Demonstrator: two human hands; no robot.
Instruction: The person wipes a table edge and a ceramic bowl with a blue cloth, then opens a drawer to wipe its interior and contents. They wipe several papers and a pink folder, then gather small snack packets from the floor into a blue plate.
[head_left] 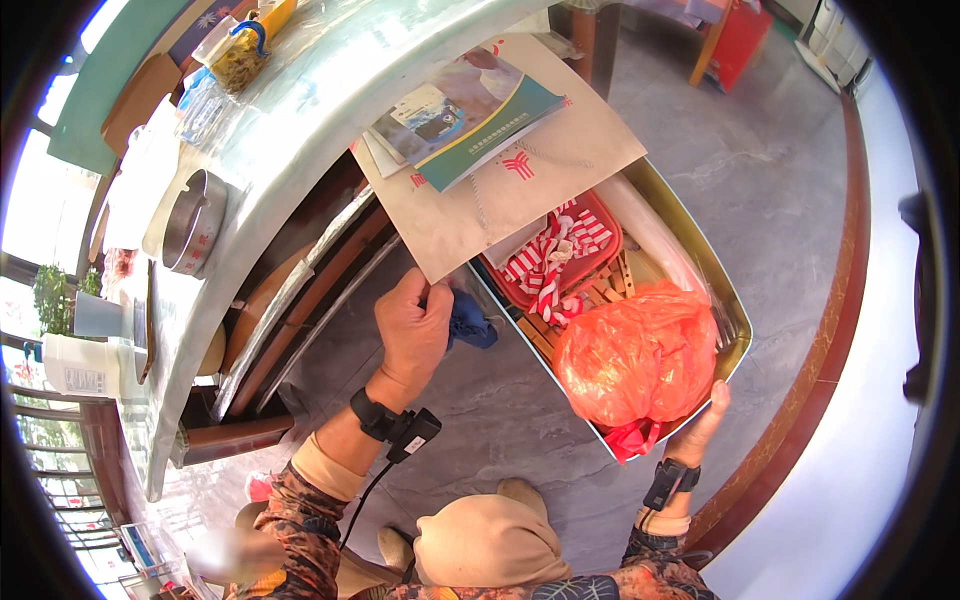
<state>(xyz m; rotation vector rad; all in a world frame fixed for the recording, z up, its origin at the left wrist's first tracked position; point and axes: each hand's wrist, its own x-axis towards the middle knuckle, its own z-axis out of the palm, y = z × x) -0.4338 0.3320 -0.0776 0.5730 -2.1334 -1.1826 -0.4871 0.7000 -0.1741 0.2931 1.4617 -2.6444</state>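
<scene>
Head view: a counter (300, 150) stands over grey floor (760, 190). Left hand (410, 325) pinches a paper bag (565, 165); right hand (700, 425) grips a box (682, 222)

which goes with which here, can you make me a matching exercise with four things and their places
Things:
1. round metal bowl
2. red-and-white striped bundle
3. left hand
4. right hand

Places:
A. at the near end of the open box
B. in the red tray
C. on the pale counter
D. at a corner of the beige paper bag

Pairs: 1-C, 2-B, 3-D, 4-A
</scene>
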